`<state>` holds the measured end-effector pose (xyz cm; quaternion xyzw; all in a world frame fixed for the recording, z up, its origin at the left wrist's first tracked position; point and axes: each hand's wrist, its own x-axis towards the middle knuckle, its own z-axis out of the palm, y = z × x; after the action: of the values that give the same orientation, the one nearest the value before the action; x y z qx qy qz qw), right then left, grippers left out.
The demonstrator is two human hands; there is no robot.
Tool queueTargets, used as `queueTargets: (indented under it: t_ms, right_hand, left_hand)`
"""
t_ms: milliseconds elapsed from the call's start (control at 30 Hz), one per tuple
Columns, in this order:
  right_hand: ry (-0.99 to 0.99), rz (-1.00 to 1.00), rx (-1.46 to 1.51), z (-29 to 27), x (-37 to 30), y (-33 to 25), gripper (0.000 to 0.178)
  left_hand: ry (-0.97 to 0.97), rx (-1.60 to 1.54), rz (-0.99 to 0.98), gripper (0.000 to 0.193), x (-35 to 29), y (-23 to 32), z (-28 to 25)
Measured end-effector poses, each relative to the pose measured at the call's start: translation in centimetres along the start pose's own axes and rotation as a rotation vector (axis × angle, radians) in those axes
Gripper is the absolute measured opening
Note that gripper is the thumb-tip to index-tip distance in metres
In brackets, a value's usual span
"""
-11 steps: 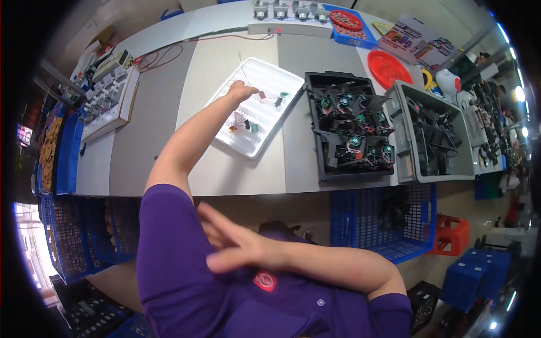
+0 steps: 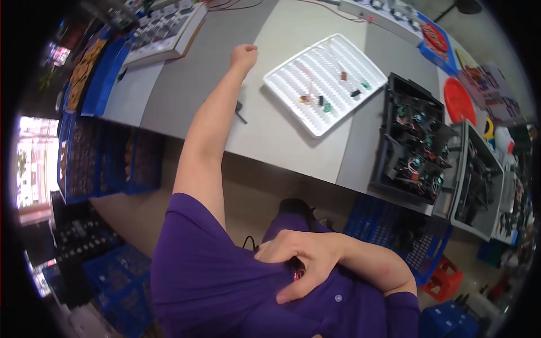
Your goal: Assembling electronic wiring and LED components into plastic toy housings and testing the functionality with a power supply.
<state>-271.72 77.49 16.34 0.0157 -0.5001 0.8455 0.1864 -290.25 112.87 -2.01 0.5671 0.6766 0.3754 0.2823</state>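
Observation:
My left hand [image 2: 245,57] is over the table, left of a white ribbed tray [image 2: 284,100], with its fingers curled in. Whatever it may hold is hidden. Small wired parts lie in the tray, among them a green circuit board [image 2: 328,107], a black connector [image 2: 355,93] and a reddish-brown piece [image 2: 344,75]. A dark bar-shaped item [image 2: 240,117] shows beside my left forearm. At my chest, my right hand [image 2: 307,256] lies against the purple shirt [image 2: 208,270], thumb and fingers apart, partly covering a red badge.
Right of the tray stands a black crate [image 2: 389,141] of wired assemblies, then a grey bin [image 2: 459,194] with black parts. A red basin [image 2: 459,101] is behind them. A white equipment panel [image 2: 186,39] sits at the left. Blue baskets [image 2: 149,163] stand below table level.
My left hand has moved off the tray to its left, and its fingers are curled. The right hand has shifted rightward and down across my chest. The view has swung left.

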Motion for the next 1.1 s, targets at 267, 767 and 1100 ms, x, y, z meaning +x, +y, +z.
queueTargets:
  t_ms: [267,767,1100]
  right_hand:
    - [-0.172,-0.306,-0.005,-0.2,4.0,2.2,0.023]
    - [0.055,-0.456,0.339,-0.8,2.1,5.3,0.032]
    - [0.279,-0.276,-0.056,3.3,-3.6,5.7,0.024]
  left_hand:
    - [0.054,0.381,0.057,0.041,-8.0,-11.7,-6.9]
    - [0.103,0.614,0.381,0.027,-9.9,-14.0,0.9]
    - [0.39,0.261,0.28,0.016,-6.6,-14.2,0.6]
